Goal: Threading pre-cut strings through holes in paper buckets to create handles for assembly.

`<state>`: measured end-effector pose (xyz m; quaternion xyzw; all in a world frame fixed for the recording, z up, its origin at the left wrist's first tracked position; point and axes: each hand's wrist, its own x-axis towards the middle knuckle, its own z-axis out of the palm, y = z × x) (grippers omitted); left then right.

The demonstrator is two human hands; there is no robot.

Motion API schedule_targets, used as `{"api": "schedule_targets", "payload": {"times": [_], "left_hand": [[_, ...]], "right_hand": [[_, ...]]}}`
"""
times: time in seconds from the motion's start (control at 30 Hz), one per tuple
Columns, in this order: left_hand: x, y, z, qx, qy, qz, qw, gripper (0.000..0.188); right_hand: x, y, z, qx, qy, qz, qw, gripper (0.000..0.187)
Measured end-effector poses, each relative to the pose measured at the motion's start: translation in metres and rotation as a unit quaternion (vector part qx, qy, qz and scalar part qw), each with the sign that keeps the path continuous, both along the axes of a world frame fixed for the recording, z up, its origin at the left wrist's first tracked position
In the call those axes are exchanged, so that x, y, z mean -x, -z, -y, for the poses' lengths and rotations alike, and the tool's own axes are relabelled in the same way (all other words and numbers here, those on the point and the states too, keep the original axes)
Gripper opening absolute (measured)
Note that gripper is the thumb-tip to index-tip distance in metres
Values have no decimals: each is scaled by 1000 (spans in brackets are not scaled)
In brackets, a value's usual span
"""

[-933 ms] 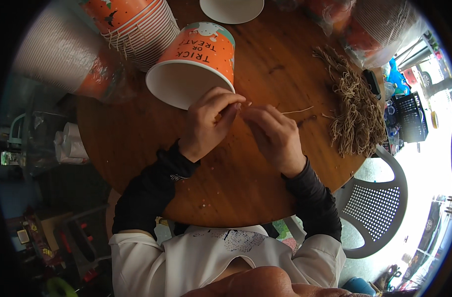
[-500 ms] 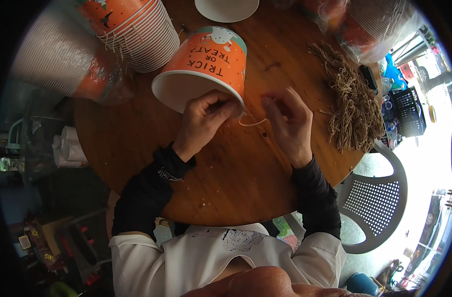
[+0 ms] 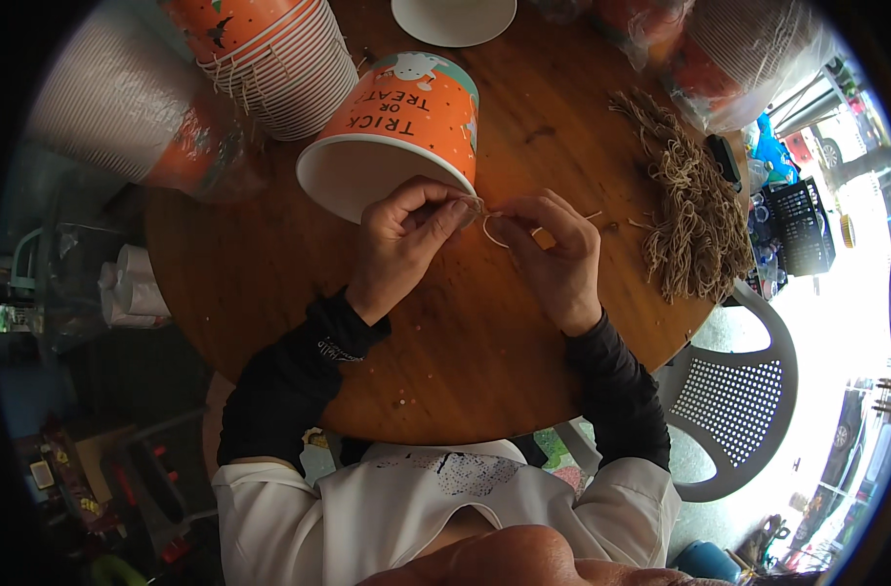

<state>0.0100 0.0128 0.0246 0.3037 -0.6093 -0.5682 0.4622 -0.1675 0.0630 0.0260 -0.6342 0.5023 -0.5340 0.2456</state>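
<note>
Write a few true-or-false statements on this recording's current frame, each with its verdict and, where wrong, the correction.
1. The left hand pinches at the rim of the orange paper bucket. True.
2. The bucket's open mouth faces away from the person. False: it faces toward the person.
3. The right hand has its fingertips on a thin cord. True.
4. The tangled bundle of brown cords lies left of both hands. False: it lies to their right.
5. The grey perforated chair stands at the table's left. False: it stands at the right.
</note>
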Motion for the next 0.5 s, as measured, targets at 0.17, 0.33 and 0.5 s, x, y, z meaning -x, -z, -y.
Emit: {"api": "schedule_targets", "payload": {"times": [0.17,0.33,0.5], "left_hand": [[1,-5,-4,23,-3,28,999,11],[0,-4,-3,24,2,42,999,10],[2,-3,-4,65,-1,57,996,11]], "right_hand": [[0,-8,-2,21,-2,5,1000,18],[1,-10,-4,44,-5,0,999,19],[2,-10,-4,65,-8,-15,998,16]]}}
